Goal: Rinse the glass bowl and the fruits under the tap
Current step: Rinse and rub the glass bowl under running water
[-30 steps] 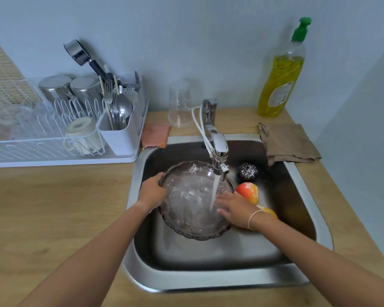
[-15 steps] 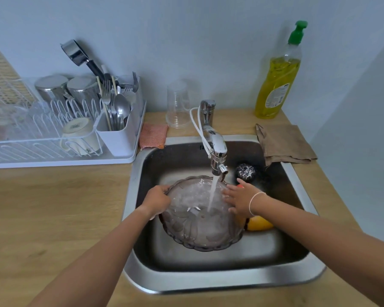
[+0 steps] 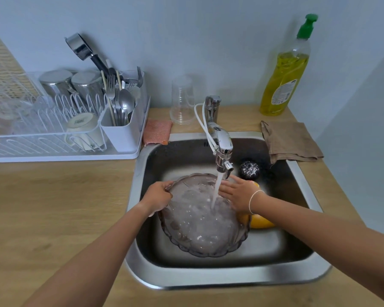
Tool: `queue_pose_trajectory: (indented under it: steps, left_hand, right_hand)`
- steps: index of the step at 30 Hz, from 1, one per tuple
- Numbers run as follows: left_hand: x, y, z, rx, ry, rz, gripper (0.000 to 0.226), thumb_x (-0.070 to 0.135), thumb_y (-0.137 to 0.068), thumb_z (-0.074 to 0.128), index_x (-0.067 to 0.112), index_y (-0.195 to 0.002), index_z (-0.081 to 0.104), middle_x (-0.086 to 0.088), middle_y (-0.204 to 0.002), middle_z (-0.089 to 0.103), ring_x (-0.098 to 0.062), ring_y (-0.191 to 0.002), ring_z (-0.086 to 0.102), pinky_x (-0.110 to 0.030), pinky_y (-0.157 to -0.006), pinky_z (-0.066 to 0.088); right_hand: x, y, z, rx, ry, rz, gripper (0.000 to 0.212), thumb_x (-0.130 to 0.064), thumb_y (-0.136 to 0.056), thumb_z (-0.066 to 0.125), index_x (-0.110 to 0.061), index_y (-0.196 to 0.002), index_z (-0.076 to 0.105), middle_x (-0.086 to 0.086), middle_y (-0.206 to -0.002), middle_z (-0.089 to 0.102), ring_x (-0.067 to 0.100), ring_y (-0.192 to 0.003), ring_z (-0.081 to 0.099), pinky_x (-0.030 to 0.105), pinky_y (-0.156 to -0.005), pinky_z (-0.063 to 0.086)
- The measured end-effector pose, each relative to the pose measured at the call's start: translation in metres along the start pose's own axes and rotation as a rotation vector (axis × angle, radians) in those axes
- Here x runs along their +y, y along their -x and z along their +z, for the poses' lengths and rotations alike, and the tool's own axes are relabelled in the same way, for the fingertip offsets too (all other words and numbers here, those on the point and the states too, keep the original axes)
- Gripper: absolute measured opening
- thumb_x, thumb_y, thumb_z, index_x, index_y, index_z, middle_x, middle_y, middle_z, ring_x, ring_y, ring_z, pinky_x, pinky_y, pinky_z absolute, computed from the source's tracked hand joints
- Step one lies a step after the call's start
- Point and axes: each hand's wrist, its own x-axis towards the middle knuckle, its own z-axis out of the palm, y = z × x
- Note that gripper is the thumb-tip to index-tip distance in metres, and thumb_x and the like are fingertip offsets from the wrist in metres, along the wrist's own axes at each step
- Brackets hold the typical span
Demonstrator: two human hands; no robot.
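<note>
1. The glass bowl [image 3: 203, 220] sits tilted in the sink [image 3: 226, 276], under the tap [image 3: 222, 149], water striking its upper half.
2. The left hand [image 3: 157, 197] pinches the rim at about ten o'clock; the right hand [image 3: 238, 193] lies flat and spread at two o'clock, fingers in the stream, gripping nothing.
3. The fruits wait just behind the right wrist: an orange one [image 3: 258, 221] at three o'clock, touching the bowl. The right hand is nearer.
4. Open basin lies toward six o'clock; a dark scourer [image 3: 249, 170] crowds one o'clock.
</note>
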Motion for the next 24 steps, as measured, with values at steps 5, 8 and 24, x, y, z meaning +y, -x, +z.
queue_pose_trajectory:
  steps: [5, 8, 24]
  left_hand:
    - [-0.001, 0.0, 0.001, 0.065, 0.034, 0.025, 0.045, -0.01, -0.087, 0.043, 0.007, -0.127, 0.054, -0.001, -0.102, 0.055, -0.026, -0.107, 0.054, -0.027, -0.083, 0.041]
    - [-0.003, -0.002, 0.002, 0.076, 0.037, 0.032, 0.046, -0.009, -0.087, 0.042, 0.009, -0.127, 0.054, 0.0, -0.104, 0.057, -0.023, -0.108, 0.054, -0.027, -0.084, 0.042]
    - [-0.009, 0.007, -0.002, 0.012, -0.002, 0.011, 0.052, -0.011, -0.083, 0.042, 0.007, -0.13, 0.051, -0.011, -0.114, 0.062, -0.028, -0.114, 0.054, -0.033, -0.099, 0.045]
  right_hand:
    - [-0.029, 0.03, -0.005, -0.192, -0.315, -0.104, 0.05, -0.04, -0.099, 0.021, -0.015, -0.141, 0.032, 0.009, -0.154, 0.021, 0.025, -0.144, 0.016, 0.044, -0.117, 0.005]
    - [-0.058, 0.045, -0.026, -0.281, -0.669, -0.218, 0.046, -0.034, -0.1, 0.022, -0.018, -0.142, 0.033, 0.006, -0.152, 0.027, 0.025, -0.142, 0.022, 0.04, -0.117, 0.01]
    - [-0.003, 0.016, -0.004, -0.124, 0.035, 0.007, 0.055, -0.041, -0.099, 0.018, -0.024, -0.149, 0.003, -0.003, -0.159, -0.007, 0.024, -0.146, -0.007, 0.05, -0.117, -0.005]
